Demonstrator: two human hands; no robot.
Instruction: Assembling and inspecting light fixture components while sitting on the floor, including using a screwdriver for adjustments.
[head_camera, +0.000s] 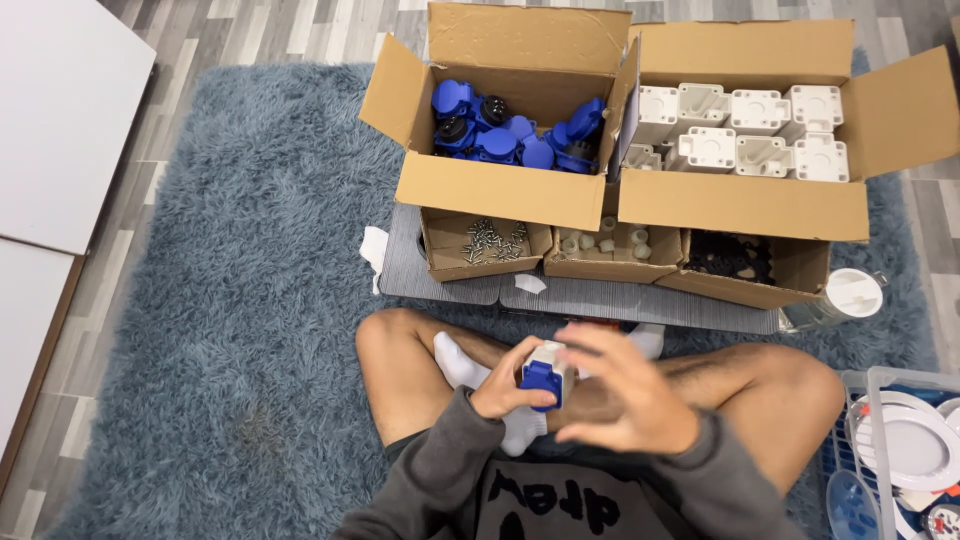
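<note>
Seated person holds a blue-and-white socket (545, 378) in both hands above crossed legs

The left hand (503, 390) is closed around the socket from the left side; the right hand (625, 395) covers its right side with fingers spread and blurred, so its grip cannot be told for certain. The person sits on a grey-blue rug (250, 300). Ahead stand two large cardboard boxes side by side: the left box (490, 190) holds blue socket parts (510, 135), the right box (745, 205) holds white housings (745, 130). In front of them sit three small boxes, one with screws (492, 240). A basket (880, 400) with white plates stands at the person's right
</note>
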